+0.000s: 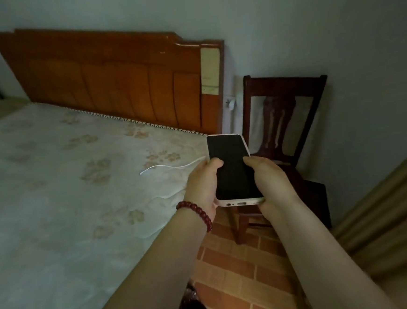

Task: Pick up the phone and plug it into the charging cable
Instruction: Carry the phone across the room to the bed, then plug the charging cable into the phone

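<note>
So the mattress (pixel 54 190) took up the whole left side, pale with a faded flower print and nothing on it but the cable. The wooden headboard (pixel 109 83) ran along its far edge, up against the wall.

The white charging cable (pixel 171 166) was lying on the mattress close to its right edge, loose end pointing left toward the middle, and the rest of it ran right until it went out of sight behind the phone. Couldn't see where it went after that.

The left hand (pixel 203 186) had a red bead bracelet (pixel 195 214) on the wrist and was wrapped around the left side of the phone (pixel 232 168), thumb resting on the screen. The phone itself was up in the air, just off the right edge of the mattress and over the brick-pattern floor (pixel 243 273). Screen was dark and facing up, white case, and the port end was pointing back at the camera with nothing plugged into it. The right hand (pixel 270 183) was gripping the right side the same way, thumb on the glass too, so both hands were clamped on it at once with just the phone's width between them.

Behind the phone to the right was a dark wooden chair (pixel 284 113) against the wall, and a tan curtain (pixel 382 213) hung at the far right edge.
</note>
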`<state>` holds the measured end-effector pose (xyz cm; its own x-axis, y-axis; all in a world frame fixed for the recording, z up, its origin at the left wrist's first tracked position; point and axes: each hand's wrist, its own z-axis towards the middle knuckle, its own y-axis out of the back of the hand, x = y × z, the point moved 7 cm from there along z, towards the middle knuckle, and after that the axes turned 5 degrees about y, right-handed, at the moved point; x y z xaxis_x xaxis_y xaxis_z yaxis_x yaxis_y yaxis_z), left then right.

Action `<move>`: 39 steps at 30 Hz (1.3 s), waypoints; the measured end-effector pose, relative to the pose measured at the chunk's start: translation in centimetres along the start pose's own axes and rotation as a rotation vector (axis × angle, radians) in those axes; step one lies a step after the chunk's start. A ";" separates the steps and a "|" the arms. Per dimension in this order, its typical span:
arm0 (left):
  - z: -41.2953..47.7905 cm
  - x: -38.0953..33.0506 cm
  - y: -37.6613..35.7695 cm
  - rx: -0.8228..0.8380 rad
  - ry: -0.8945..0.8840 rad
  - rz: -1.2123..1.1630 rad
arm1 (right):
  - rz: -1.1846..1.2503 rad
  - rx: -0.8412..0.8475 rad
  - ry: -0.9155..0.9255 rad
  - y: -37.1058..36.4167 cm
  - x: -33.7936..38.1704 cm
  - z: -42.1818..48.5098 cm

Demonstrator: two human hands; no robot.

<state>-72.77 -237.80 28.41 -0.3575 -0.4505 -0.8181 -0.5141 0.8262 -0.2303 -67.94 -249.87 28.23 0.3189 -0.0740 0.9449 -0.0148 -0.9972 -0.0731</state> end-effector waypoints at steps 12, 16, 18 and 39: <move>22.5 -11.5 4.0 -0.068 -0.044 0.043 | -0.048 0.077 -0.042 -15.4 1.7 19.8; 27.8 -13.1 6.6 -0.162 0.023 0.032 | -0.068 0.104 -0.119 -20.7 0.1 24.6; 30.0 -13.5 8.3 -0.212 0.038 0.000 | -0.088 0.139 -0.190 -23.4 -1.3 26.5; 52.2 -5.1 25.4 -0.561 0.244 -0.132 | -0.313 0.435 -0.426 -42.9 -21.5 42.9</move>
<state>-43.24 -196.88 -0.78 -0.3961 -0.6558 -0.6427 -0.8739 0.4841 0.0447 -33.50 -205.11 -2.66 0.5929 0.3158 0.7408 0.4922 -0.8702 -0.0229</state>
